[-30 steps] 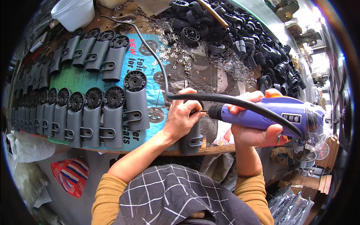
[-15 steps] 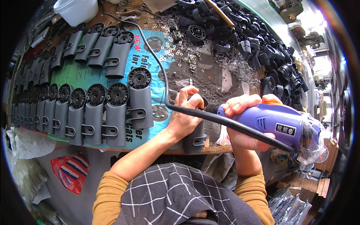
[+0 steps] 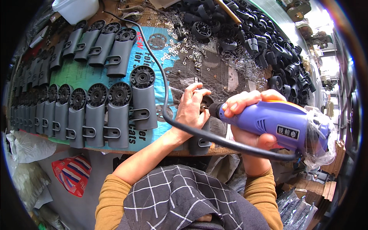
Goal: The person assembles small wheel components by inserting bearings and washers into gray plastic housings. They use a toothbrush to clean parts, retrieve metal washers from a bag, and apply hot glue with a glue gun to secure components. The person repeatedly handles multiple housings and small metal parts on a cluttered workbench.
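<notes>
In my right hand point(image 3: 245, 105) is a purple electric screwdriver point(image 3: 266, 122) with an orange strip and clear plastic wrapped round its back end. It lies almost level, its black nose pointing left. The bit reaches the round hub of a grey plastic leg piece point(image 3: 199, 146). My left hand point(image 3: 190, 109) is closed round this piece near the hub, fingers curled on its left and far sides. Part of the piece is hidden under that hand and the screwdriver's black cable point(image 3: 214, 137). Just left stands a similar grey leg piece point(image 3: 144, 109) with a black round end.
Rows of grey leg pieces point(image 3: 97, 126) cover the left of the table. Small metal nuts point(image 3: 174, 51) and wire springs point(image 3: 245, 63) lie scattered beyond my hands. A heap of black caster parts point(image 3: 264, 42) fills the far right. At the far left stands a white tub point(image 3: 78, 10).
The screwdriver has shifted slightly and its cable sags lower across the front. My left fingers have opened off the hub a little, so the bit and the hub's centre now show.
</notes>
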